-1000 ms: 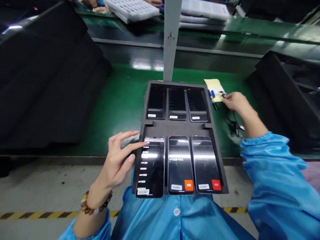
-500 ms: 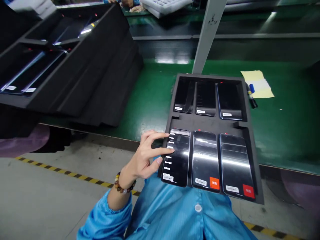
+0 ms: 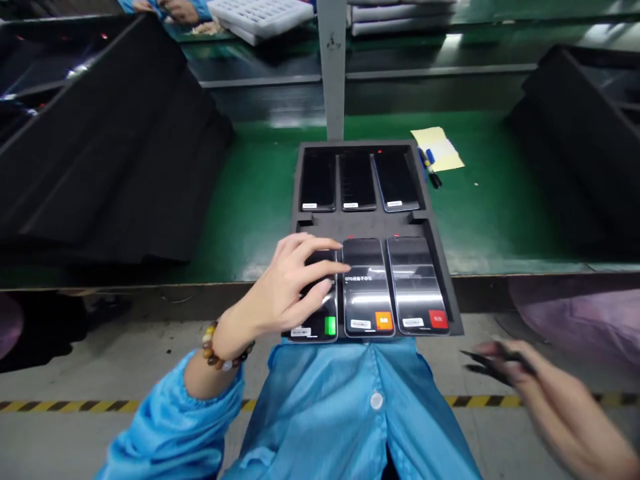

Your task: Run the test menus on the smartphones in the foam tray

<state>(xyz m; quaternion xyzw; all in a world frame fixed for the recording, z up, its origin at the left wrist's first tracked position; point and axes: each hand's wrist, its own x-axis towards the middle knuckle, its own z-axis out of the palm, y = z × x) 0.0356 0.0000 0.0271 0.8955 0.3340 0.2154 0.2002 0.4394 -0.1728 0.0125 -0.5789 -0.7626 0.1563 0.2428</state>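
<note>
My left hand, a beaded bracelet at its wrist, hovers palm down with fingers spread over the front left smartphone. That phone shows a green square and lies partly hidden under the hand. My fingertips reach the left edge of the middle phone, whose dark screen carries white text and an orange square. Right of it lies a phone with a red square. All sit in a black foam tray. My right hand, blurred, is closed around a dark two-pronged tool off to the tray's right.
Several dark phones fill the tray's back row. A yellow paper and marker pens lie on the green bench. Stacked black trays stand left and right. A grey post rises behind; a co-worker's hands show beyond.
My view has swung right and levelled. My right hand has come into view with the dark tool. The left phone's list has given way to a green square, and text has appeared on the middle phone.
</note>
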